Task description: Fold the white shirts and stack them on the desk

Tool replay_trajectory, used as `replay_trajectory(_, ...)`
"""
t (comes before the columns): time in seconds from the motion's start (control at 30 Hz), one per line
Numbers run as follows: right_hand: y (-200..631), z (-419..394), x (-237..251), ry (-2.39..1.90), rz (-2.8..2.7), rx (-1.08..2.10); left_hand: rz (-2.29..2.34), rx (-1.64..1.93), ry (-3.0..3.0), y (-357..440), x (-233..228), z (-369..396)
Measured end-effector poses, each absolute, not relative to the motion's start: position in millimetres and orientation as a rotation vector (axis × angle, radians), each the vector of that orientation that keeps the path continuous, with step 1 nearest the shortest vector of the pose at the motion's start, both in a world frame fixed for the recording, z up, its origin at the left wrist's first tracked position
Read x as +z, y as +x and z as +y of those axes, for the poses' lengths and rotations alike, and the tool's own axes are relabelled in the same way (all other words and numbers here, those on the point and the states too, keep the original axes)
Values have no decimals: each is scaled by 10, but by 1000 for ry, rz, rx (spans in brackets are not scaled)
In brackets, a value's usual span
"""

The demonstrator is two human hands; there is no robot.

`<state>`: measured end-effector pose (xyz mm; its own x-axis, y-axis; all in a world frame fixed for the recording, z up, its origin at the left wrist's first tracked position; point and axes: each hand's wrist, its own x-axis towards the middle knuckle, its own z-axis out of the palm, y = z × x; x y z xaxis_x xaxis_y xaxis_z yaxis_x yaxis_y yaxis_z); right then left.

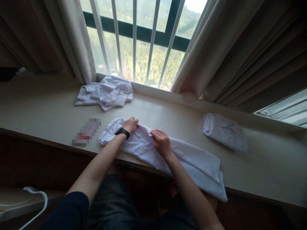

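A white shirt (192, 156), folded into a long strip, lies along the front of the wooden ledge (165, 110), its right end hanging slightly past the edge. My left hand (130, 125), with a black watch on the wrist, is closed on the shirt's far edge left of its middle. A little to the right, my right hand (161, 142) pinches the same far edge between thumb and fingers. The cloth between both hands is slightly lifted and creased. Parts of the shirt's near side are covered by my forearms.
A loosely heaped white garment (112, 92) lies by the window at the back left. One neatly folded white shirt (225, 131) rests on the right. A blurred-out flat object (87, 131) sits left of my hands. Curtains (206, 48) flank the barred window; a white hanger (44, 201) shows lower left.
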<state>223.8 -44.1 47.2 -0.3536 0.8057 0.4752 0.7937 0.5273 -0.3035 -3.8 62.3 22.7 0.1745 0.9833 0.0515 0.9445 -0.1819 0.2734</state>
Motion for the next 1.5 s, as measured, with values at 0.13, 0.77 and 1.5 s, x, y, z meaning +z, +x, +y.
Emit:
replay_trajectory(0.13, 2306, -672, 191, -1167, -2242, 34, 1791, 312, 2299, -146, 273, 789)
replay_trajectory(0.77, 2071, -801, -124, -1765, -2164, 228, 1156, 491, 2756, 246, 447, -117)
replay_trajectory(1.5, 5069, -2324, -203, -2162, -1668, -184, 1284, 625, 2694, 330, -144, -428)
